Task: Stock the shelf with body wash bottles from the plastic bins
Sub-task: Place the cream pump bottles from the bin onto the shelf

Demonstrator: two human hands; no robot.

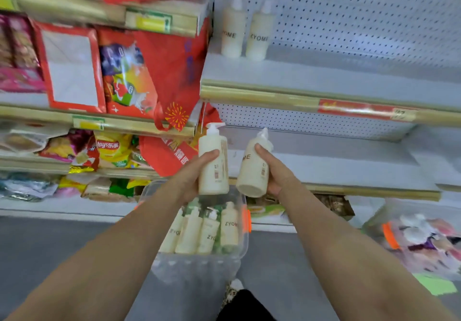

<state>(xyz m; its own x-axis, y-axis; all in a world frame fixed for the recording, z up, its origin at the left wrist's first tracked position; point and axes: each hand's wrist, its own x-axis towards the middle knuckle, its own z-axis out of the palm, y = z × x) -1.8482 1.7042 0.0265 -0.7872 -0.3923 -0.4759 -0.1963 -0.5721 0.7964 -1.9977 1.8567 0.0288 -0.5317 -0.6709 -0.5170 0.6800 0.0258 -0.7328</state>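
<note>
Head view looks down two bare forearms to a clear plastic bin [243, 246] on the floor, which holds more cream bottles [229, 228] with their pumps up. Straight above the bin, each hand holds one bottle. The left hand [190, 176] wraps its fingers and thumb round the middle of an upright bottle [214, 178], its long axis near vertical and its pump on top. The right hand [279, 171] grips a second bottle [252, 173] the same way. This one is tilted, with its base swung toward the camera and its pump leaning up and away. The two bottles are close together but not touching.

The white shelf [324, 76] lies higher than the bin and beyond it. Two matching bottles [233, 31] stand at its left end, and bare board runs to their right. Both held bottles are below that shelf, so the move is probably up and forward. The right bottle likely needs righting before it is set down. Neither hand looks clearly nearer.
</note>
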